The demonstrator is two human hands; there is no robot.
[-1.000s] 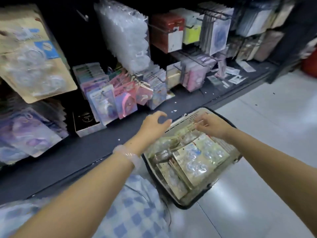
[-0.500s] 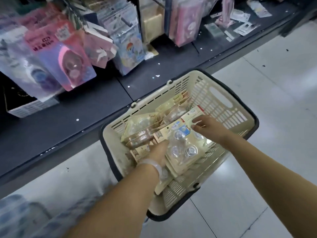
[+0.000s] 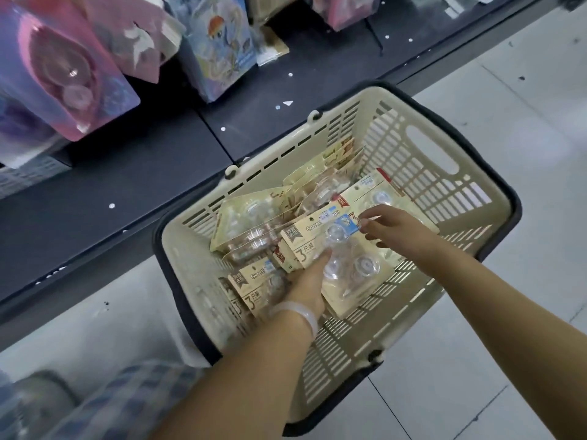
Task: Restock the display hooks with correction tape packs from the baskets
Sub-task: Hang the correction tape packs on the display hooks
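Observation:
A cream plastic basket (image 3: 422, 160) with a dark rim stands on the floor beside the shelf base. Several beige correction tape packs lie in it, each a card with clear blisters. Both my hands are inside the basket at the top pack (image 3: 355, 268). My left hand (image 3: 309, 285) has its fingers under the pack's left edge and grips it. My right hand (image 3: 389, 227) pinches the pack's upper right part with curled fingers. More packs (image 3: 251, 223) lean behind and to the left.
A dark shelf base (image 3: 127, 198) runs along the left and top. Pink and blue hanging packs (image 3: 63, 68) dangle above it at the upper left. White tiled floor (image 3: 524, 90) lies to the right. My checked clothing shows at the lower left.
The view has dropped from the display hooks to the basket. Both hands went from the basket's rim down onto the top pack and took hold of it.

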